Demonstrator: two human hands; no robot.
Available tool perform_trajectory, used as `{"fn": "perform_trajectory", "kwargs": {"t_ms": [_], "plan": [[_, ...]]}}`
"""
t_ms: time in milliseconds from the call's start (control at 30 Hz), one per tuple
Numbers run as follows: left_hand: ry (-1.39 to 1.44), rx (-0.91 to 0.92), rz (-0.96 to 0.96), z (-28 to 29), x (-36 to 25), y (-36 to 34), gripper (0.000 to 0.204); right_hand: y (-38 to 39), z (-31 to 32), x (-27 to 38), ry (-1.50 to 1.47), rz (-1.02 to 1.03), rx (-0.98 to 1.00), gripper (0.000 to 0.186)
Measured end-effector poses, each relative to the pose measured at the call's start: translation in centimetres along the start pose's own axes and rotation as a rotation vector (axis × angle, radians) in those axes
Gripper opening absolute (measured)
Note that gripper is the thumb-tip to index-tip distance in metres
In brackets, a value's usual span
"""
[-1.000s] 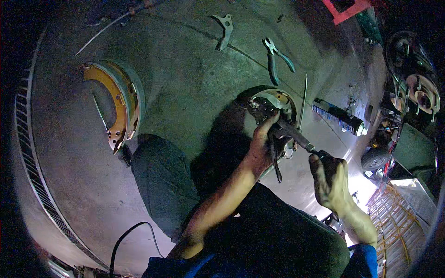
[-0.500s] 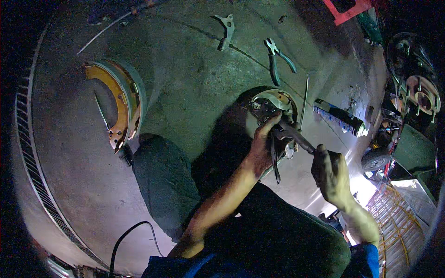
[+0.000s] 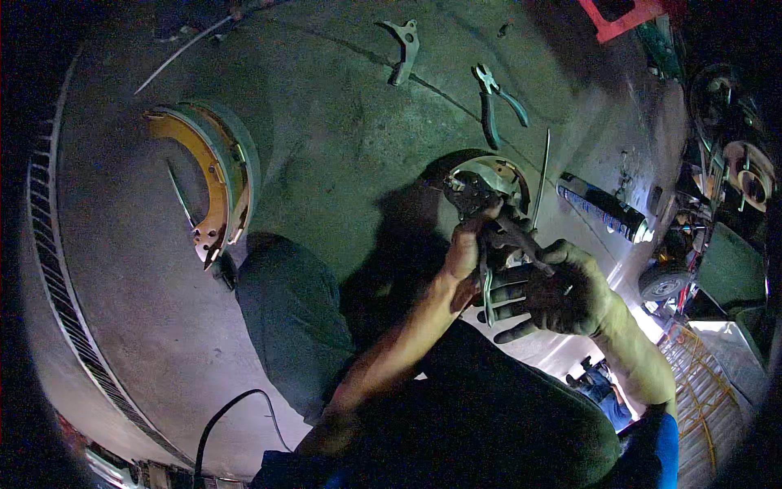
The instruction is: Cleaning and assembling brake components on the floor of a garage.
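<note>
A brake assembly (image 3: 485, 178) with a curved shoe is in front of me on the concrete floor. Over its lower part, my left hand (image 3: 463, 254) is closed on a dark bar-like tool (image 3: 523, 244); a curved metal lever (image 3: 487, 301) hangs below it. My right hand (image 3: 558, 297) is open beside them, palm blackened, fingers spread toward the lever; I cannot make out a small glint on the palm. Pliers (image 3: 490, 114) and a flat metal bracket (image 3: 405, 57) lie above the assembly, with a thin rod (image 3: 542, 175) at its right and a spray can (image 3: 603, 208) farther right.
Brake shoes (image 3: 213, 200) and a rod lie left beside my knee (image 3: 285, 310). A cable (image 3: 224, 405) runs at lower left, a drain grate (image 3: 49, 244) farther left. Red metal (image 3: 615, 23), a wheel (image 3: 664, 281) and what looks like a person in blue (image 3: 607, 395) are at right.
My right hand was closed at the end of the dark tool. It has now opened and turned, its fingers reaching leftward under the tool. My left hand stays on the tool.
</note>
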State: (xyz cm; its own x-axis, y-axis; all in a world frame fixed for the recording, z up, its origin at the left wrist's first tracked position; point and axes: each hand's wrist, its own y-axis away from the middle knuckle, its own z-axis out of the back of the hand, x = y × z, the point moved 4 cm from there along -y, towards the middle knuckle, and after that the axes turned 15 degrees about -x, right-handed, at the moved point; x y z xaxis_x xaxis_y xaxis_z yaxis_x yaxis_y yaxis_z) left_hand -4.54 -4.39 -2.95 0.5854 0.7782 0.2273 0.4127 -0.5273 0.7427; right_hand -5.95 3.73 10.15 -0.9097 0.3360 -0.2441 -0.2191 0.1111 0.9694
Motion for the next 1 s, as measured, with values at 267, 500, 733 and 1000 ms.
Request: {"fn": "perform_trajectory", "kwargs": {"t_ms": [267, 500, 733, 1000], "plan": [[0.208, 0.052, 0.306, 0.2, 0.7, -0.5, 0.032, -1.0, -0.5, 0.0, -0.001, -0.129, 0.101, 0.068], [0.211, 0.036, 0.292, 0.2, 0.7, -0.9, 0.035, -1.3, -0.5, 0.1, 0.079, -0.030, 0.169, 0.053], [0.268, 0.061, 0.296, -1.9, -1.1, 2.7, 0.040, -1.6, -0.1, -0.4, -0.036, -0.068, 0.193, 0.055], [0.166, 0.041, 0.315, -0.3, 0.6, 1.1, 0.049, -2.6, 1.6, -1.4, -0.077, -0.032, 0.161, 0.048]]}}
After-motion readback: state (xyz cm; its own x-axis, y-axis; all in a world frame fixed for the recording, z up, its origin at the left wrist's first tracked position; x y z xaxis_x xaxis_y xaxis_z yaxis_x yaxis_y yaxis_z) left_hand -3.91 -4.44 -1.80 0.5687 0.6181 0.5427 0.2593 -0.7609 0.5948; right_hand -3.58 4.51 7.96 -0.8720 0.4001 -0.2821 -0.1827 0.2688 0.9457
